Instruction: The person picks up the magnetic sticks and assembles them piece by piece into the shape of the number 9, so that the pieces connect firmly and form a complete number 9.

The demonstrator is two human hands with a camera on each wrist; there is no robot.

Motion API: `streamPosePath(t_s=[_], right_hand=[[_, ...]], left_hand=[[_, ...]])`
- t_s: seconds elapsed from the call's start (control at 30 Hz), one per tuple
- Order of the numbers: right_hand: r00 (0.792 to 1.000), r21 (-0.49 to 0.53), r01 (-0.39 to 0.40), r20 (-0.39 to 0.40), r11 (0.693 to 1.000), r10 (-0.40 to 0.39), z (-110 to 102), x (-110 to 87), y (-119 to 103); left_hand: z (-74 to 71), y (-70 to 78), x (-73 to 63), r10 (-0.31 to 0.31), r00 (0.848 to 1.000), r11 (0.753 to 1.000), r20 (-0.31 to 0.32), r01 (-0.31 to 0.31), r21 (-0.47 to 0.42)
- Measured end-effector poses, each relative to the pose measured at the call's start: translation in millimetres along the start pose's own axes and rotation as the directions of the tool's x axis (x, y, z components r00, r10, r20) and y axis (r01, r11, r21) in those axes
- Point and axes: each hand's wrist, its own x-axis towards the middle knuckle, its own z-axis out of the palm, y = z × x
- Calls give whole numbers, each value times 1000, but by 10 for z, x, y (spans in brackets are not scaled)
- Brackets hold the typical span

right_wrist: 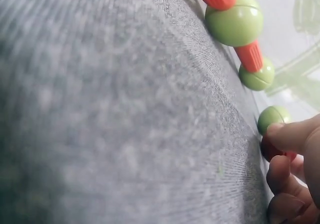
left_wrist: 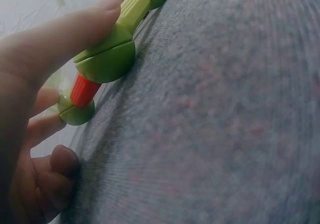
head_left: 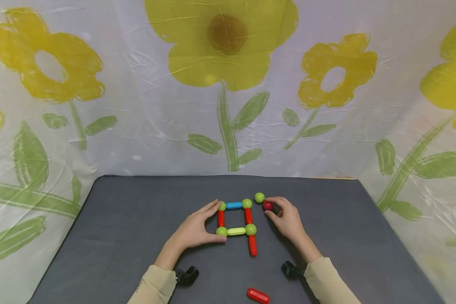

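Note:
A square frame of toy building rods and balls lies on the table, with green balls (head_left: 251,229) at its corners. Its sides are a blue rod (head_left: 234,205), a yellow-green rod (head_left: 236,231) and two red rods. From the near right corner another red rod (head_left: 252,245) extends toward the person. My left hand (head_left: 197,226) holds the frame's left side, thumb at the near corner ball (left_wrist: 107,59) and fingers at the far one (left_wrist: 77,112). Between right thumb and fingers, my right hand (head_left: 289,219) pinches a red ball (head_left: 267,205), right beside a loose green ball (head_left: 259,197).
A loose red rod (head_left: 258,295) lies near the front of the dark grey table (head_left: 137,219). Both wrists wear black camera mounts, the left one (head_left: 187,275) and the right one (head_left: 291,269) low over the cloth. Behind the table hangs a flower-printed sheet (head_left: 156,139).

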Motion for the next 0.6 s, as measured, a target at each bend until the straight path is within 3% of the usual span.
streamPosePath(t_s=[0.23, 0.6], right_hand=[[1000, 11, -7, -6, 1000, 7, -37, -76, -15], [993, 131, -67, 102, 989, 54, -249, -464, -269]], left_hand=[[15, -3, -4, -3, 1000, 1000, 0, 3, -3], [12, -10, -3, -3, 1000, 1000, -8, 3, 7]])
